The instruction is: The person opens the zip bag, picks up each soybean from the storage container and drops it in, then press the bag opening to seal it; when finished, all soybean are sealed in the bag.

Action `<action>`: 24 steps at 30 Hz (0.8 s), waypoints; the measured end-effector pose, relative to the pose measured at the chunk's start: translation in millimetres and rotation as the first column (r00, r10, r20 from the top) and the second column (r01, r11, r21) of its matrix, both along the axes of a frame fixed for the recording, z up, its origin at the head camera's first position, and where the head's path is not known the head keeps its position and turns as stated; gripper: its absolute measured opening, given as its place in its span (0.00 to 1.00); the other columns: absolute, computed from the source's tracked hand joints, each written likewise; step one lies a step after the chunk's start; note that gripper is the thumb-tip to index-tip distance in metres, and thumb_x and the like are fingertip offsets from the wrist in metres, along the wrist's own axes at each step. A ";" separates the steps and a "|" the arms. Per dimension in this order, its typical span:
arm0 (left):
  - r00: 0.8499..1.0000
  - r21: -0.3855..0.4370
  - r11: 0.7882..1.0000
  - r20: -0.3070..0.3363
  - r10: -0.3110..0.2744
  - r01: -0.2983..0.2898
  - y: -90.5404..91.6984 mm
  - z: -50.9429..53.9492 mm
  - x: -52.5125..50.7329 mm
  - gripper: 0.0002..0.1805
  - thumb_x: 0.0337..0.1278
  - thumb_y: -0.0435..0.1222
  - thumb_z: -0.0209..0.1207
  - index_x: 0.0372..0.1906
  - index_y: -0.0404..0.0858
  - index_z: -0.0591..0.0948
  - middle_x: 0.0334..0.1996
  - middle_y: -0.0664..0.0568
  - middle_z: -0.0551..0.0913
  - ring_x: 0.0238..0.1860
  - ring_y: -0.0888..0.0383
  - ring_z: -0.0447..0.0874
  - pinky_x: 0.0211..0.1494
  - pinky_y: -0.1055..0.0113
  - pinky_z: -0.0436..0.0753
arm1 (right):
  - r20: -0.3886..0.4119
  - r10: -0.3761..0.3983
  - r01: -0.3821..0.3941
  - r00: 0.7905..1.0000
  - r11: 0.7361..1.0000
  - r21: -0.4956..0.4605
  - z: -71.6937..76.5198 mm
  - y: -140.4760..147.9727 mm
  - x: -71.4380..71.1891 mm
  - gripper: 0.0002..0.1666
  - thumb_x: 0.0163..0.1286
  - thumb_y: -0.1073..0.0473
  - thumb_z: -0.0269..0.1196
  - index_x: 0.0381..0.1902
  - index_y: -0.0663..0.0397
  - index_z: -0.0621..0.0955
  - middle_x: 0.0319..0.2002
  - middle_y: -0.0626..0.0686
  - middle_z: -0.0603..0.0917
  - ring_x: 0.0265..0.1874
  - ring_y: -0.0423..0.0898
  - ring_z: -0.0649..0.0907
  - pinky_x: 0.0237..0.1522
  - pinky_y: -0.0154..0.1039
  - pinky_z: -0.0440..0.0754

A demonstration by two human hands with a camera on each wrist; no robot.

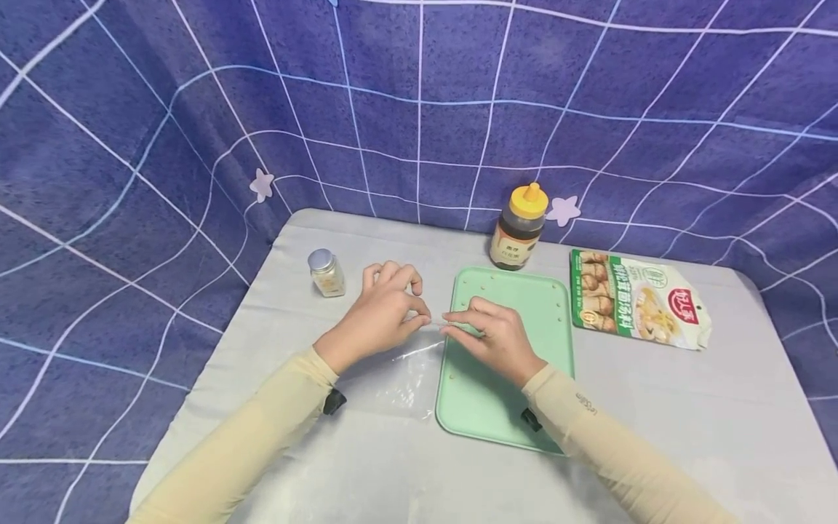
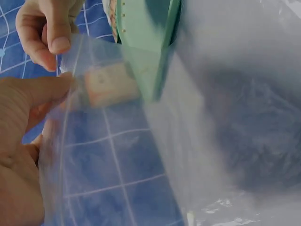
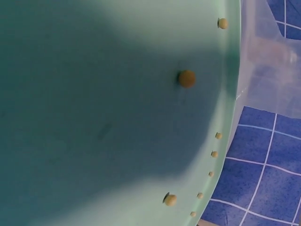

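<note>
A clear plastic bag (image 1: 407, 382) (image 2: 136, 160) hangs between the hands, left of the green tray (image 1: 504, 407) (image 3: 94, 117). The left hand (image 1: 386, 309) (image 2: 21, 132) pinches its upper edge between thumb and fingers. Close to the left fingertips, the right hand (image 1: 494, 338) (image 2: 49, 28) holds the edge's other end by thumb and fingertips, above the tray's left side; the exact contact is hard to see. Small round yellowish pieces (image 3: 186, 78) lie scattered on the tray. The right hand is not distinguishable in the right wrist view.
A small jar with a grey lid (image 1: 326, 273) stands at the back left. Behind the tray is a dark bottle with a yellow cap (image 1: 517, 229). A green and white food packet (image 1: 638, 298) lies to the tray's right. A blue curtain hangs beyond the grey tabletop (image 1: 713, 422).
</note>
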State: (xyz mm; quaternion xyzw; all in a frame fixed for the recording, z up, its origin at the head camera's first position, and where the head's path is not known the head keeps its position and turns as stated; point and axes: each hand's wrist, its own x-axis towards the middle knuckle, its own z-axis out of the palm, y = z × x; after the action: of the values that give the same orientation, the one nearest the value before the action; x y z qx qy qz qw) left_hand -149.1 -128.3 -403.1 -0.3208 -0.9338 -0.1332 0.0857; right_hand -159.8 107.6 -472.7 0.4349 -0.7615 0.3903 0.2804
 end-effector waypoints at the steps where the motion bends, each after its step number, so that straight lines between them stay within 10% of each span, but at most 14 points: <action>1: 1.000 0.021 1.000 0.009 0.015 -0.015 -0.9 -1.7 -0.7 0.02 0.57 0.45 0.73 0.32 0.53 0.92 0.44 0.58 0.70 0.50 0.54 0.62 0.62 0.46 0.54 | -0.013 0.008 -0.009 1.000 1.000 -0.006 -0.2 0.2 -0.2 0.12 0.58 0.57 0.78 0.41 0.50 0.92 0.23 0.42 0.71 0.20 0.33 0.66 0.22 0.29 0.66; 16: 0.963 0.109 0.986 0.252 0.099 -0.130 -0.8 2.6 -4.1 0.04 0.48 0.46 0.77 0.26 0.57 0.90 0.41 0.61 0.72 0.46 0.56 0.63 0.59 0.47 0.53 | -0.113 0.027 -0.023 0.993 0.999 0.042 1.5 -6.1 3.8 0.14 0.56 0.61 0.79 0.42 0.49 0.92 0.24 0.42 0.68 0.19 0.37 0.66 0.22 0.33 0.66; 24: 0.884 0.157 0.972 0.460 0.082 -0.172 -5.5 3.3 -6.5 0.02 0.57 0.45 0.70 0.32 0.55 0.91 0.44 0.60 0.76 0.50 0.54 0.66 0.56 0.48 0.55 | -0.087 0.023 -0.022 0.996 1.000 0.013 -3.2 -6.6 4.3 0.11 0.57 0.66 0.76 0.37 0.48 0.92 0.23 0.42 0.69 0.19 0.36 0.66 0.23 0.32 0.67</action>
State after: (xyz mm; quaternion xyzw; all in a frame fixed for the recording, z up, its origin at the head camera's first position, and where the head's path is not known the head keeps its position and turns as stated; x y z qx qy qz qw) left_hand -155.5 -133.7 -399.8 -0.2090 -0.9298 -0.2880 -0.0937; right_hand -155.4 101.0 -475.9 0.4618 -0.7459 0.3694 0.3064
